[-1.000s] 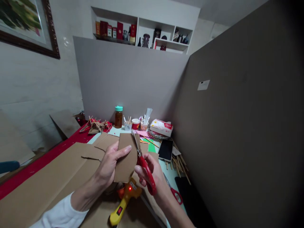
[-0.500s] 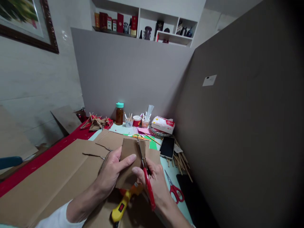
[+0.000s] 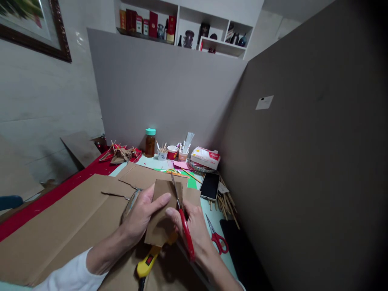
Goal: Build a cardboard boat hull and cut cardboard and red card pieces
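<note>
Cutting a small cardboard piece [image 3: 162, 214] held above the bench [image 3: 212, 220]: our left hand [image 3: 142, 216] pinches it, thumb on its face, while our right hand [image 3: 192, 224] is closed through the handles of the red scissors [image 3: 182, 216], blades biting its top edge just right of the thumb. We judge short, steady snips best, thumb kept clear. Spare scissors [image 3: 216, 238] lie right of the fingers.

Matt brown cardboard piece [image 3: 162, 214], glossy red-handled metal scissors [image 3: 182, 220]

red-handled scissors [image 3: 184, 226], brown cardboard piece [image 3: 163, 210], yellow glue gun [image 3: 147, 264], teal-capped amber jar [image 3: 150, 142], black phone [image 3: 209, 186]
</note>
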### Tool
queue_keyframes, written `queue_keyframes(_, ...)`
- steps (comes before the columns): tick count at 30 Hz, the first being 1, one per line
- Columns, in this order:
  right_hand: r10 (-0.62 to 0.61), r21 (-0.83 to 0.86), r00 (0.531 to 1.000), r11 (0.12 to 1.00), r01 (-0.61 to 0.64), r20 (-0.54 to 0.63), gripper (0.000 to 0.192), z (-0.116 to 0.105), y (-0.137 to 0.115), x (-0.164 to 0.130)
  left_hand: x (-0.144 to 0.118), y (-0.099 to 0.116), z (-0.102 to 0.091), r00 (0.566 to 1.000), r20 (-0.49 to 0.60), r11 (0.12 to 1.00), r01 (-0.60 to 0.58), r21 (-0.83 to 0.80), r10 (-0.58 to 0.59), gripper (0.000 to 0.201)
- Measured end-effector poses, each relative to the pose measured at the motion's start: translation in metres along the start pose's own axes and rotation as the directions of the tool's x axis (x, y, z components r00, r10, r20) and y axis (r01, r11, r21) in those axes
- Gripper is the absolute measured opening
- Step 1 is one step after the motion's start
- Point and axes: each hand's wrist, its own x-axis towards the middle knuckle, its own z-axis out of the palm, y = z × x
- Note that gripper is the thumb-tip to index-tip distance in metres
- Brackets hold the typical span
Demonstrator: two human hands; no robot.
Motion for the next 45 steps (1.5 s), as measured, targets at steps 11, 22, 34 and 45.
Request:
queue_keyframes(11, 0.041, 0.068, 0.999, 0.997, -0.042, 0.014, 0.039, 0.003, 0.003, 0.002, 0.001, -0.013, -0.003, 1.0, 0.004, 0.999, 0.011, 0.051, -0.012, 0.03)
queue_keyframes(22, 0.168, 0.144, 0.979, 0.978, -0.151, -0.117, 0.048, -0.026, 0.012, 0.014, 0.01, -0.011, -0.01, 0.976, -0.001, 0.975, 0.216, -0.059, -0.216, 0.03)
queue_keyframes(34, 0.281, 0.504, 0.955, 0.841, -0.198, -0.093, 0.047, -0.049, 0.011, 0.017, 0.014, -0.014, -0.017, 0.965, -0.02, 0.951, 0.254, -0.178, -0.261, 0.021)
queue_keyframes(45, 0.282, 0.293, 0.943, 0.93, -0.222, -0.179, 0.058, -0.038, 0.018, 0.022, 0.013, -0.007, -0.016, 0.957, 0.063, 0.935, 0.289, -0.206, -0.282, 0.019)
